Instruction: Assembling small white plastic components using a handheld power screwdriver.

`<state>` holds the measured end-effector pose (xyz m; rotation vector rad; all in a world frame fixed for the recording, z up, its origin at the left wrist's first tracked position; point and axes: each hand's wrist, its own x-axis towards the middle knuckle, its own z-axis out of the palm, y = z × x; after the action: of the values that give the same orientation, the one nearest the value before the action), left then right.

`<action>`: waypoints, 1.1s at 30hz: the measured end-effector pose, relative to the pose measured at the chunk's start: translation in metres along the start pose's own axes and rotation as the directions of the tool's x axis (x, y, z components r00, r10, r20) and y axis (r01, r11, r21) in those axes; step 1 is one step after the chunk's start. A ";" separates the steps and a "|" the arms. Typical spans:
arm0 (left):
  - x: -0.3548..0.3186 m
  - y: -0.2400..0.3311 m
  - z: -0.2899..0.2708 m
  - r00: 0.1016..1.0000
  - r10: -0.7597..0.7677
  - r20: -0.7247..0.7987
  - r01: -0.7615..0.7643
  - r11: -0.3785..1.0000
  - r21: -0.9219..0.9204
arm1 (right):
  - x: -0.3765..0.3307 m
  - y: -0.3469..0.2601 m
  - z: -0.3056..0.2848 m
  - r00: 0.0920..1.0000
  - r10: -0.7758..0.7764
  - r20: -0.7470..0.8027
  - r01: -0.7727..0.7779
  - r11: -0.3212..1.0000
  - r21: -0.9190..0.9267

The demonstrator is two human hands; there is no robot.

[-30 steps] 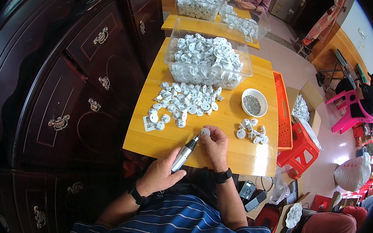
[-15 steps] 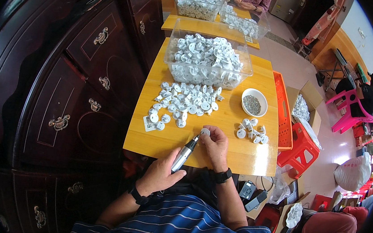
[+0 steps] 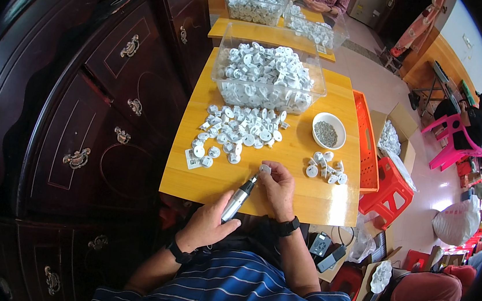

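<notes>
On a yellow tabletop (image 3: pixel 306 197) beside a dark wooden cabinet (image 3: pixel 83 106), the right hand (image 3: pixel 278 186) fingers pinch a small white part (image 3: pixel 265 168) steady while the left hand (image 3: pixel 207 225) fingers wrap a silver powered screwdriver (image 3: pixel 237 198), tip meeting it.

Silver driver (image 3: pixel 236 199) tip-down on white cap (image 3: pixel 265 168)

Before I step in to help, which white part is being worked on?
On the yellow table, near its front edge, the right hand pinches one small white part. Unlike the loose piles beside it, the electric screwdriver in the left hand touches it.
</notes>
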<state>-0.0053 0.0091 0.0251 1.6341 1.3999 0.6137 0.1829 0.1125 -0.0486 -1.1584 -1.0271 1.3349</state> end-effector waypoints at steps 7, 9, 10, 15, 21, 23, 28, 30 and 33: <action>0.002 -0.006 0.002 0.994 0.088 -0.057 -0.089 0.996 -0.013 | -0.001 -0.003 0.001 1.000 0.029 -0.008 -0.029 0.999 -0.019; 0.001 -0.003 0.000 0.996 0.072 -0.053 -0.073 0.997 -0.016 | 0.000 -0.001 -0.001 1.000 0.014 -0.006 -0.015 1.000 -0.024; 0.001 -0.002 0.000 0.997 0.056 -0.048 -0.057 0.998 -0.020 | 0.001 -0.001 -0.001 1.000 0.013 -0.007 -0.014 1.000 -0.024; 0.000 0.001 -0.003 0.995 0.080 -0.054 -0.082 0.996 -0.036 | 0.002 -0.003 -0.002 1.000 0.021 0.008 -0.020 0.998 -0.054; -0.001 0.001 -0.006 0.992 0.103 -0.071 -0.108 0.992 -0.069 | 0.001 -0.022 -0.008 0.964 -0.265 0.022 0.235 0.811 -0.535; -0.001 0.001 -0.006 0.991 0.106 -0.077 -0.112 0.990 -0.084 | -0.002 -0.030 -0.007 0.940 -0.341 -0.006 0.287 0.800 -0.527; 0.000 0.002 -0.005 0.994 0.095 -0.059 -0.103 0.986 -0.132 | -0.010 -0.029 -0.012 0.936 -0.350 -0.046 0.291 0.838 -0.462; -0.001 0.002 -0.004 0.990 0.125 -0.071 -0.134 0.982 -0.137 | -0.014 -0.032 -0.009 0.976 0.214 0.051 -0.219 0.960 0.173; -0.002 0.006 -0.005 0.986 0.147 -0.073 -0.156 0.978 -0.136 | -0.014 -0.030 -0.006 0.920 0.332 0.209 -0.390 0.834 0.390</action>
<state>-0.0069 0.0087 0.0335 1.6300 1.2535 0.8407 0.1936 0.1007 -0.0185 -0.9617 -0.5686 1.8533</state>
